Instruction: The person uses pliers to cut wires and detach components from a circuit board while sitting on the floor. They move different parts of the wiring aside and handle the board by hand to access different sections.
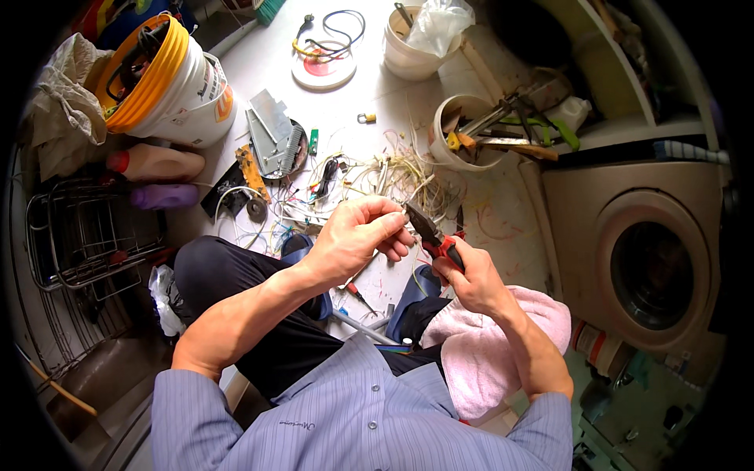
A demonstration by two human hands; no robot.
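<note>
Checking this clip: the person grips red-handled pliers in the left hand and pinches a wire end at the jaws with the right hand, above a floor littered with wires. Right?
Not quite: the hands are swapped. In the head view the right hand grips the red-handled pliers, while the left hand pinches the wire end at the jaws. The floor is indeed littered with wires.

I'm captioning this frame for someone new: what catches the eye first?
At centre, the left hand pinches something small at the nose of red-handled pliers gripped by the right hand. Behind them a tangle of wires litters the floor, with a white bucket holding a yellow coil at upper left.
</note>
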